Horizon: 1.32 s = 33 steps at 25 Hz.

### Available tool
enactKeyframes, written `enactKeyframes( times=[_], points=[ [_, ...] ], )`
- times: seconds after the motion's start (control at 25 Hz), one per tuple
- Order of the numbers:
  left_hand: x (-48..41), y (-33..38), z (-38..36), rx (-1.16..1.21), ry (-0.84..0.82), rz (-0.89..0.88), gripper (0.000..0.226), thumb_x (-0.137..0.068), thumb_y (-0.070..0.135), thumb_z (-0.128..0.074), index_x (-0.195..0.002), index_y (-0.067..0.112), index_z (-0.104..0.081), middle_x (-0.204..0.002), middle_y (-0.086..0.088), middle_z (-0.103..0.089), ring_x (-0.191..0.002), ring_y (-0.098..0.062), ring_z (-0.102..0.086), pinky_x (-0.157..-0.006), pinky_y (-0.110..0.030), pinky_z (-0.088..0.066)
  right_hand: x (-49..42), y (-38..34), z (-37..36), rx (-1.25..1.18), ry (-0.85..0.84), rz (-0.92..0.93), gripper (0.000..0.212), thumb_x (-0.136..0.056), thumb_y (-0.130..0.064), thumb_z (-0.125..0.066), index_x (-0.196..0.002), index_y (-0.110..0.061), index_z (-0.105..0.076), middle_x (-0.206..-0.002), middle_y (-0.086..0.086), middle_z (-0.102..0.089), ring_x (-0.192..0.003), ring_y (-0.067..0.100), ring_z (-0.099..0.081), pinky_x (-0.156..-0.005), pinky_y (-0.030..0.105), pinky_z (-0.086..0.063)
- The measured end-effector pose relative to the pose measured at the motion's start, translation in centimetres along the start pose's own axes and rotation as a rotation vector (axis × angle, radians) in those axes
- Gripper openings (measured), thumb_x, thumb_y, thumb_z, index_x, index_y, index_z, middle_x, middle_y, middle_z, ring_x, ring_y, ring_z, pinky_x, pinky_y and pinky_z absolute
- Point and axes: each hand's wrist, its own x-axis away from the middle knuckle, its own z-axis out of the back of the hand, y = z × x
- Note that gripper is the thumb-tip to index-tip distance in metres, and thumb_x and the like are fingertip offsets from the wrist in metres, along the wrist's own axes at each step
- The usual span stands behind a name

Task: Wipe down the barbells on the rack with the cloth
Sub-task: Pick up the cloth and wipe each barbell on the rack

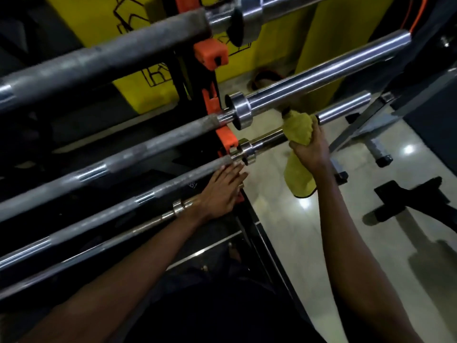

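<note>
The right hand [309,147] grips the yellow cloth [298,131], with its fingers curled so the cloth wraps round the shiny end of a barbell [343,107] resting on the rack [225,139]. A loose tail of cloth hangs below that hand. The left hand [222,189] lies flat, fingers straight and close together. It rests on the grey shaft of the same barbell, just on the near side of its collar [247,151].

The step in hand looks like wiping this end of the bar. To do it well, the cloth should be closed all the way round the metal so the underside gets cleaned too. Long strokes work best, running from the collar out to the free end beyond the right hand, with a small twist of the wrist on each pass. The left hand is well placed to press down and stop the bar rolling or sliding in its orange hooks.

The thicker bar [321,75] just above the right hand sits close over the knuckles, so strokes should run straight along the bar rather than lifting. The hanging tail could catch on the collar, so it is worth gathering into the palm. The step beside the collar probably needs a folded edge pushed into it.
</note>
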Motion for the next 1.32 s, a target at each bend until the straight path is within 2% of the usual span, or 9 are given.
enactKeyframes(
  times=[0.16,0.32,0.52,0.68,0.84,0.92,1.04,1.2,1.32],
  points=[
    [7.5,-1.2,-0.4,0.134,0.014,0.071,0.066,-0.088,0.009,-0.050,-0.149,0.018,-0.029,-0.156,-0.013,-0.030,-0.142,-0.025,-0.031,-0.116,-0.039,-0.025,6.4,-0.8,-4.6,0.038,-0.045,0.044,0.091,-0.076,-0.028,-0.080,-0.151,-0.016,-0.031,-0.145,0.013,-0.045,-0.129,0.033,-0.047,-0.101,0.043,-0.044],
    [13.8,-3.9,-1.4,0.190,0.019,0.274,0.048,-0.079,0.012,-0.048,-0.127,0.014,-0.056,-0.133,-0.015,-0.052,-0.118,-0.032,-0.052,-0.097,-0.046,-0.047,12.6,-0.1,-10.1,0.048,-0.154,-0.049,0.089,-0.070,-0.038,-0.077,-0.146,-0.013,-0.037,-0.139,0.013,-0.050,-0.125,0.035,-0.050,-0.102,0.051,-0.046],
    [19.3,-6.8,-2.8,0.125,-0.159,0.692,0.071,-0.081,0.017,-0.062,-0.146,0.006,-0.037,-0.147,-0.022,-0.038,-0.134,-0.038,-0.038,-0.110,-0.050,-0.031,16.5,1.1,-12.9,0.246,-0.277,-0.181,0.074,-0.074,-0.035,-0.078,-0.132,-0.004,-0.045,-0.128,0.019,-0.053,-0.116,0.042,-0.054,-0.094,0.048,-0.049],
    [22.3,-8.6,-3.2,0.122,-0.328,0.771,0.085,-0.085,0.028,-0.060,-0.154,0.009,-0.015,-0.158,-0.018,-0.019,-0.145,-0.034,-0.020,-0.114,-0.052,-0.021,19.0,0.1,-15.9,0.506,-0.374,0.039,0.077,-0.072,-0.039,-0.078,-0.134,-0.007,-0.044,-0.131,0.019,-0.050,-0.114,0.043,-0.055,-0.093,0.050,-0.051],
    [23.5,-9.5,-3.9,0.129,-0.353,0.711,0.092,-0.086,0.029,-0.059,-0.156,0.014,-0.001,-0.163,-0.009,-0.003,-0.150,-0.027,-0.004,-0.117,-0.049,-0.012,17.0,-3.8,-19.3,0.576,-0.276,0.236,0.085,-0.071,-0.039,-0.076,-0.141,-0.013,-0.035,-0.141,0.015,-0.043,-0.126,0.038,-0.047,-0.098,0.051,-0.048],
    [23.5,-10.0,-4.2,0.143,-0.380,0.716,0.096,-0.086,0.031,-0.061,-0.156,0.017,0.004,-0.163,-0.006,0.003,-0.150,-0.025,0.000,-0.118,-0.048,-0.009,15.6,-4.7,-21.6,0.600,-0.432,0.309,0.098,-0.069,-0.044,-0.076,-0.149,-0.017,-0.027,-0.151,0.012,-0.035,-0.136,0.036,-0.040,-0.107,0.053,-0.041],
    [23.5,-10.6,-4.5,0.166,-0.397,0.729,0.097,-0.088,0.033,-0.061,-0.155,0.020,0.008,-0.163,-0.004,0.006,-0.150,-0.023,0.003,-0.119,-0.047,-0.007,14.7,-3.2,-24.9,0.823,-0.703,0.493,0.117,-0.068,-0.052,-0.077,-0.158,-0.018,-0.011,-0.162,0.008,-0.018,-0.151,0.031,-0.014,-0.122,0.054,-0.013],
    [23.8,-10.0,-5.6,0.152,-0.332,0.753,0.097,-0.087,0.033,-0.060,-0.155,0.020,0.009,-0.163,-0.003,0.007,-0.150,-0.023,0.004,-0.119,-0.047,-0.005,10.6,-1.1,-24.0,0.839,-0.611,0.727,0.109,-0.059,-0.067,-0.074,-0.151,-0.025,-0.033,-0.147,0.003,-0.045,-0.136,0.027,-0.041,-0.116,0.048,-0.024],
    [24.0,-9.2,-6.6,0.119,-0.222,0.767,0.098,-0.084,0.028,-0.060,-0.155,0.018,0.006,-0.163,-0.004,0.004,-0.150,-0.025,0.003,-0.118,-0.048,-0.004,8.8,-0.8,-23.1,0.781,-0.565,0.690,0.090,-0.062,-0.066,-0.065,-0.140,-0.027,-0.045,-0.134,0.000,-0.056,-0.125,0.025,-0.051,-0.114,0.045,-0.029]
  ],
)
